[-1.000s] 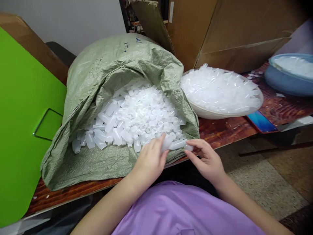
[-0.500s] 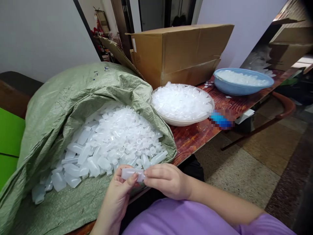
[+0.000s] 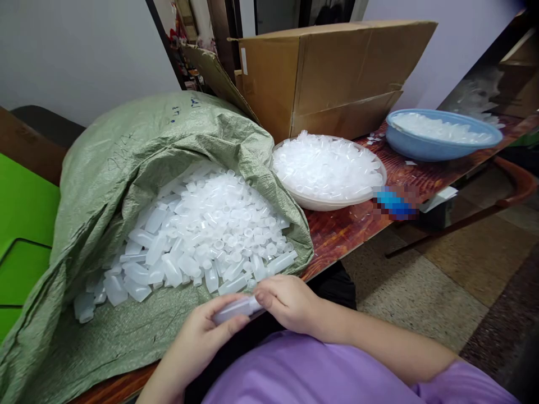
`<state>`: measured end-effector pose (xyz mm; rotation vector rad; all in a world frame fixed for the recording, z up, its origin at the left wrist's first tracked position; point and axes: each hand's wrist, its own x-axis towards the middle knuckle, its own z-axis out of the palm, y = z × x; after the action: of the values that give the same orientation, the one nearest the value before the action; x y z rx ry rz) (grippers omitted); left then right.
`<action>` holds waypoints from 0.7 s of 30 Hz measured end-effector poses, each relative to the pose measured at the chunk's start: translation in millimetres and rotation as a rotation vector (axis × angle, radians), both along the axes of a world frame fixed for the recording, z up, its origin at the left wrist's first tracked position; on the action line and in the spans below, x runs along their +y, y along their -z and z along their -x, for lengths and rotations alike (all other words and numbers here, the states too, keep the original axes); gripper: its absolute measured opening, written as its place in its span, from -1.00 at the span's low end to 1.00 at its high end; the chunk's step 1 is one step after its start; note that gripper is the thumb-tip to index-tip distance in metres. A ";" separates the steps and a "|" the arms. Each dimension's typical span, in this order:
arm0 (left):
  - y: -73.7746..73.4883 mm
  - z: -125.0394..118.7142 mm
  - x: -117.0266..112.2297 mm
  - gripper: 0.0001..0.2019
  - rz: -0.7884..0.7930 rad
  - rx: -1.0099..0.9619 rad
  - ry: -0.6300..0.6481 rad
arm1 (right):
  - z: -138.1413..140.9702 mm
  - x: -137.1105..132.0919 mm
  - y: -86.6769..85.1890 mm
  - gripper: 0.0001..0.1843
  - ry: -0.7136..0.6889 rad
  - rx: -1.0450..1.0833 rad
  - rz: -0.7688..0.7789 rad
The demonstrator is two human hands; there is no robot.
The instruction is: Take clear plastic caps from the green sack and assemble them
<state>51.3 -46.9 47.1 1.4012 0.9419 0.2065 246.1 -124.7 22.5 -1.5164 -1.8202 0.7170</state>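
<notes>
Between my hands, just in front of the sack's opening, is a small translucent white plastic tube (image 3: 234,310). My left hand (image 3: 208,331) grips its wider body between thumb and fingers. My right hand (image 3: 288,303) is closed on the narrower end, where the fingers hide its tip. Beyond them, a heap of similar translucent tubes (image 3: 227,224) spills from the mouth of a green woven sack (image 3: 122,134). Most of the tubes in the heap lie tilted at various angles.
Right of the sack stands a white basin (image 3: 322,203) heaped with small clear plastic pieces. A blue basin (image 3: 433,147) of similar pieces is farther right. Behind them is a cardboard box (image 3: 345,78). A pixelated blue item (image 3: 394,203) lies at the edge of the reddish wooden table (image 3: 337,233).
The tube has turned in my hands, its right end pointing slightly upward. My right fingers have curled more closely around that end. The view has shifted, moving the surroundings rightward.
</notes>
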 end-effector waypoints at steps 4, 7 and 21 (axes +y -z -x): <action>4.2 4.5 -1.9 -0.62 0.026 -0.100 -0.098 | -3.8 -3.3 0.8 -0.57 -0.044 0.062 -0.294; 4.1 7.7 -6.5 -0.62 0.080 -0.133 0.035 | -3.4 -8.7 0.9 -0.72 -0.028 0.112 -0.141; 2.2 12.5 -27.4 -0.68 -0.096 -0.043 0.429 | -1.4 -32.5 11.2 -0.76 -0.183 0.102 0.104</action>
<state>38.8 -74.3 44.9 1.6453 0.5835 -0.0414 247.5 -157.2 11.4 -1.3628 -1.8858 0.9727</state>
